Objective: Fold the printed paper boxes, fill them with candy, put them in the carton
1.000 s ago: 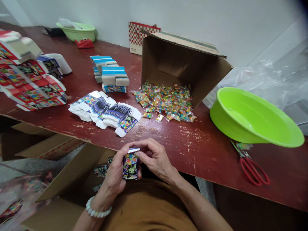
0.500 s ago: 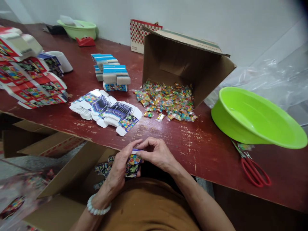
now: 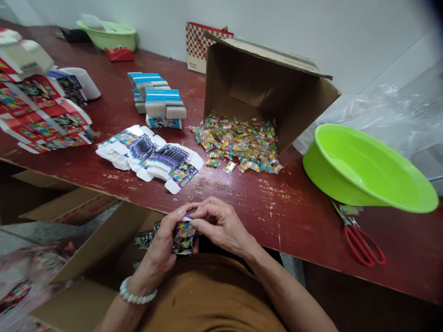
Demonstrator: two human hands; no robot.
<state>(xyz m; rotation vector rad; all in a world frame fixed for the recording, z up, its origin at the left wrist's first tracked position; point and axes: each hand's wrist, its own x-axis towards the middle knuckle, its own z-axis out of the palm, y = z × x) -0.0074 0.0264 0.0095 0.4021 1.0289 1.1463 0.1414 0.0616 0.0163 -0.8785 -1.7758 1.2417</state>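
Over the table's front edge, my left hand (image 3: 164, 242) is wrapped around a small printed candy box (image 3: 184, 240), dark purple with colourful pictures. My right hand (image 3: 221, 223) pinches the top flap of the same box between thumb and fingers. Part of the box is hidden behind my fingers. Just beyond my hands lies a fanned stack of flat purple-and-white box blanks (image 3: 150, 157). To its right is a heap of small clear candy packets (image 3: 242, 140), spilling from a cardboard carton (image 3: 263, 83) tipped on its side.
Bundles of blue blanks (image 3: 164, 103) and red blanks (image 3: 51, 120) stand at the left. A green basin (image 3: 367, 170) and red-handled scissors (image 3: 363, 244) are at the right. Below the edge, an open carton (image 3: 93, 244) holds printed boxes. Farther back sits a red tape dispenser (image 3: 119, 54).
Both hands and the box have shifted slightly left. The right fingers stay at the box's top flap, and the view has tilted a little.
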